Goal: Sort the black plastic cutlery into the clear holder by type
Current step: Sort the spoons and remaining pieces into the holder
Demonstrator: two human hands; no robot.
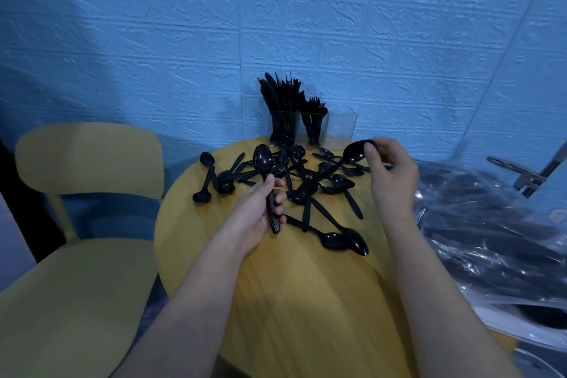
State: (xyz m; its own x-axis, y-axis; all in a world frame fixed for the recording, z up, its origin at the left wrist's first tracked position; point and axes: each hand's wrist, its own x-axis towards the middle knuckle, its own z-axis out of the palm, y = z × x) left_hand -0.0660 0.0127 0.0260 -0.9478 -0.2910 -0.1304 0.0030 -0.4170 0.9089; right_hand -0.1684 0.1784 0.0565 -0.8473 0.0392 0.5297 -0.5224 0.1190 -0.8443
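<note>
Where blue brick-pattern wall [337,24] backs round wooden table [306,301], yellow chair [89,156] beside.

A round, yellow wooden table [300,301] is seen against a blue wall. A clear holder [310,129] is stood at its far edge, with knives held in the left compartment and forks in the middle one. Loose black spoons [303,184] are scattered in a heap across the far half, two [343,239] being set nearer.
</note>
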